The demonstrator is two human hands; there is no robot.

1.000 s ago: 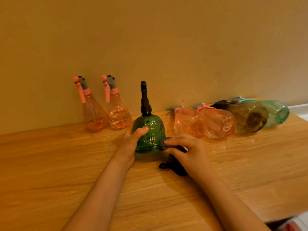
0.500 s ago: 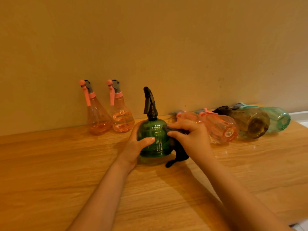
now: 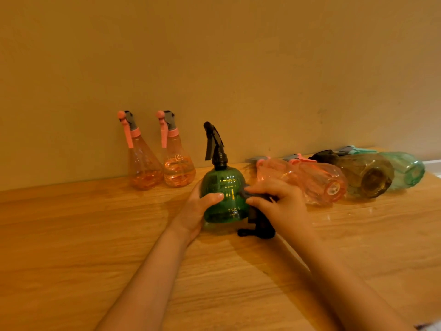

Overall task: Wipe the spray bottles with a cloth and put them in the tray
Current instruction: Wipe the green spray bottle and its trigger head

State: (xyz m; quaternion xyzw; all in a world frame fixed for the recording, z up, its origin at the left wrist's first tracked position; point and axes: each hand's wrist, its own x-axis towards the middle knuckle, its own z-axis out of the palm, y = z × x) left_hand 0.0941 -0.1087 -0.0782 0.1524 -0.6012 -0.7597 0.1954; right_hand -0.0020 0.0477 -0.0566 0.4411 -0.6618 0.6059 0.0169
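Note:
A green spray bottle (image 3: pixel 224 187) with a black trigger head stands upright on the wooden table (image 3: pixel 71 235). My left hand (image 3: pixel 198 209) grips its left side, thumb across the front. My right hand (image 3: pixel 276 201) holds a dark cloth (image 3: pixel 260 223) against the bottle's right side; the cloth's end hangs down onto the table. Two pink bottles (image 3: pixel 145 163) (image 3: pixel 177 161) stand upright by the wall at the left. No tray is in view.
To the right, several bottles lie on their sides along the wall: two pink ones (image 3: pixel 317 182), a brown one (image 3: pixel 365 175) and a teal one (image 3: pixel 405 168). A plain wall rises right behind the table.
The green bottle has turned, so its trigger head now shows side-on. My right hand with the cloth has moved up from the bottle's base to its right side.

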